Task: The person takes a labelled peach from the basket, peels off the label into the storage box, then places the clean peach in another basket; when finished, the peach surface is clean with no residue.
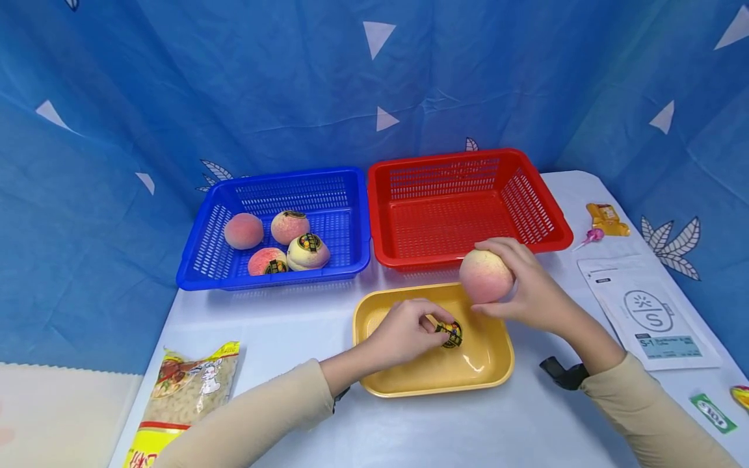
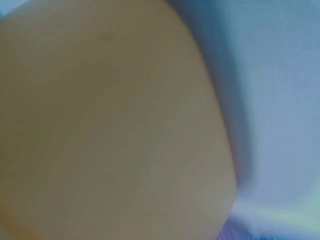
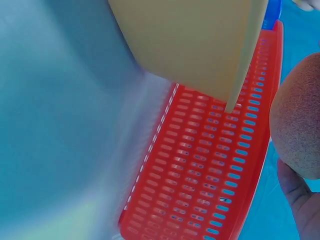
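Note:
My right hand [image 1: 529,292] holds a pink and pale yellow peach [image 1: 484,276] above the back right of a yellow tray [image 1: 374,383]. The right wrist view catches the same peach [image 3: 300,117] at its edge, with a fingertip [image 3: 290,180] against its skin. Over the tray, my left hand [image 1: 406,328] pinches a round black label [image 1: 450,334] with a coloured print between thumb and fingers. Blurred bare skin and a strip of table fill the left wrist view, which hides the fingers.
Behind the tray stand a blue basket [image 1: 201,281] with several peaches [image 1: 243,231] and a red basket [image 1: 445,221]. A yellow food packet [image 1: 187,403] lies at left. On the right are a white pouch [image 1: 649,312], a lollipop [image 1: 593,235], an orange wrapper [image 1: 608,220] and a green packet [image 1: 712,413].

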A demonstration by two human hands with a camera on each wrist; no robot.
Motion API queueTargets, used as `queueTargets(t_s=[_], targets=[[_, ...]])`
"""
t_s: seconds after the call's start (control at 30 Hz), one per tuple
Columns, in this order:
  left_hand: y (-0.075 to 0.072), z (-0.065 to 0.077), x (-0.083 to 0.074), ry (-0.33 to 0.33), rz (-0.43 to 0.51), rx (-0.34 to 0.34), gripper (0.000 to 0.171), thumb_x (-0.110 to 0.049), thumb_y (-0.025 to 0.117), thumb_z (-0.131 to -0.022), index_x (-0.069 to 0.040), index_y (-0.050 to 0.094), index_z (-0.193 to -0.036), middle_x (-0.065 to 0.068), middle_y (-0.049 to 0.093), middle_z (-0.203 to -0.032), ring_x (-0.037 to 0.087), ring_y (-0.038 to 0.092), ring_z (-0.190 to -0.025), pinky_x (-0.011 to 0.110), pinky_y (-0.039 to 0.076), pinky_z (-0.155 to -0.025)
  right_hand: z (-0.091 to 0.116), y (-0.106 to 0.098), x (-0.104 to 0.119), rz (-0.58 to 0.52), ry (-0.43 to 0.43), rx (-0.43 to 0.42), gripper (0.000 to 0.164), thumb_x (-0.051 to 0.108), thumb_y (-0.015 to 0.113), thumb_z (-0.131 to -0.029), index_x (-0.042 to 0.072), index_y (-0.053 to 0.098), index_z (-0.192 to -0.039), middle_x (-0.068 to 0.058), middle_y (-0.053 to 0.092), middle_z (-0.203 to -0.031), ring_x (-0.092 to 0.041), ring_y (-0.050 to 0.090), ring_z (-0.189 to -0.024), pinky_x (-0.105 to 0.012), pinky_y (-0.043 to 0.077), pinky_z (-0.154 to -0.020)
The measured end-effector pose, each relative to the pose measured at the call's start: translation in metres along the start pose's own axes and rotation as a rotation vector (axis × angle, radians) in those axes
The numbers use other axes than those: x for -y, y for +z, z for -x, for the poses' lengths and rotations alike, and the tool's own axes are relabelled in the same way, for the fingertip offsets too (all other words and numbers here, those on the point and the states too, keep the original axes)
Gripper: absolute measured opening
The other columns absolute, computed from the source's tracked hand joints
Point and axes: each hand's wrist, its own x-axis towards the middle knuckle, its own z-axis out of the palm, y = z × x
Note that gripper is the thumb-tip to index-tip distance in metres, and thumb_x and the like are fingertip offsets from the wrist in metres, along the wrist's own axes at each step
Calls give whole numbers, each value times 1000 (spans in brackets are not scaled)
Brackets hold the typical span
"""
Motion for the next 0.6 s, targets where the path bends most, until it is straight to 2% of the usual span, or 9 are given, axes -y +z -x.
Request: queueTargets(t_s=[0.1,0.2,0.33,0.47,0.6], targets=[[9,-9,7,-19,-35,50,19,-7,77,-82,-12,77,-101,-5,73,-94,-2,58,-64,15,51,-58,1,-2,-1,-17,0,-7,88,21,96,-62,20,51,-138,-3,49,-138,-19,45,-125,-22,54,-84],[18,-17,14,-17,-107,92,19,-6,76,-82,-11,76,-100,-6,71,-87,-4,56,-65,12,49,-60,2,-2,-2,-40,9,-9,89,21,95,-62,21,51,-139,-2,48,-138,-19,45,-125,-17,53,-82],[28,-23,19,73,-314,129,19,-8,75,-83,-12,76,-102,-6,68,-86,-2,55,-74,10,47,-69,4,-2,-3,-62,24,-15,89,20,95,-62,22,50,-139,-2,47,-139,-17,44,-125,-15,52,-81],[33,-23,19,182,-533,156,22,-13,73,-86,-14,75,-108,-6,72,-100,4,62,-93,15,48,-86,5,-2,-4,-59,18,-27,90,19,95,-62,22,50,-140,-1,47,-139,-12,42,-124,-15,52,-82],[35,-21,18,226,-653,161,26,-22,70,-90,-18,73,-116,-3,70,-121,13,61,-109,23,48,-94,5,-3,-7,-50,13,-43,90,17,95,-62,21,50,-140,0,48,-139,-6,42,-121,-14,52,-84]])
